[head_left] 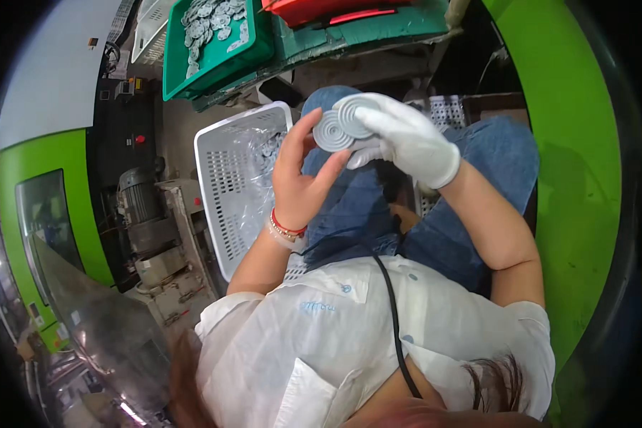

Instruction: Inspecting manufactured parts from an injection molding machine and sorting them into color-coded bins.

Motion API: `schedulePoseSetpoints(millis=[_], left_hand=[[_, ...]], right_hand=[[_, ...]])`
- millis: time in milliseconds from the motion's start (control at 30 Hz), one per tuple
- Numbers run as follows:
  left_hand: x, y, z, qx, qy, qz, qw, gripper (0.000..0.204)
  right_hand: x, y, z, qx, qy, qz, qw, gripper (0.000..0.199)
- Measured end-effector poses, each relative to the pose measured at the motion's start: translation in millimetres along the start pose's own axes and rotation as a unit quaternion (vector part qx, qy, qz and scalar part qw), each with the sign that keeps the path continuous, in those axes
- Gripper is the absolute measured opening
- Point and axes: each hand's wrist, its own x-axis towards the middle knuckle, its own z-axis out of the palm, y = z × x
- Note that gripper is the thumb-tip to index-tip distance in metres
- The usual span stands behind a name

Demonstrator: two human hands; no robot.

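My bare left hand, with red and beaded bracelets at the wrist, pinches a round grey plastic disc between thumb and fingers. Concentric rings mark the disc's face. In a white glove, my right hand grips a second grey ringed disc, its thumb lying on the face. The two discs overlap at their edges, above my lap. Whether they are joined or merely touching, I cannot tell. Some of the gloved fingers are hidden behind the disc.
Beside my left leg stands a white perforated basket with a clear plastic bag and grey pieces inside. A green bin of grey discs and a red container sit ahead. Green machine panels rise at right; a motor stands left.
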Motion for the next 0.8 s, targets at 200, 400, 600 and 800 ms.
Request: schedulePoseSetpoints(millis=[200, 400, 600, 800], left_hand=[[3.0, 1.2, 2.1, -0.06, 0.069, 0.06, 0.994, 0.06], [0.1, 2.5, -0.3, -0.106, 0.061, 0.069, 0.99, 0.063], [-0.9, 2.6, -2.1, -0.115, 0.052, 0.066, 0.99, 0.062], [4.9, 4.3, -0.9, -0.099, 0.044, 0.076, 0.991, 0.063]], right_hand=[[-1.7, 0.1, -9.8, 0.074, 0.006, -0.051, 0.996, 0.038], [2.6, 2.9, -13.1, 0.175, -0.105, -0.018, 0.979, 0.064], [-3.2, 2.3, -4.1, 0.186, -0.095, -0.025, 0.978, 0.076], [-1.5, 2.6, -3.5, 0.162, -0.059, 0.013, 0.985, 0.077]])
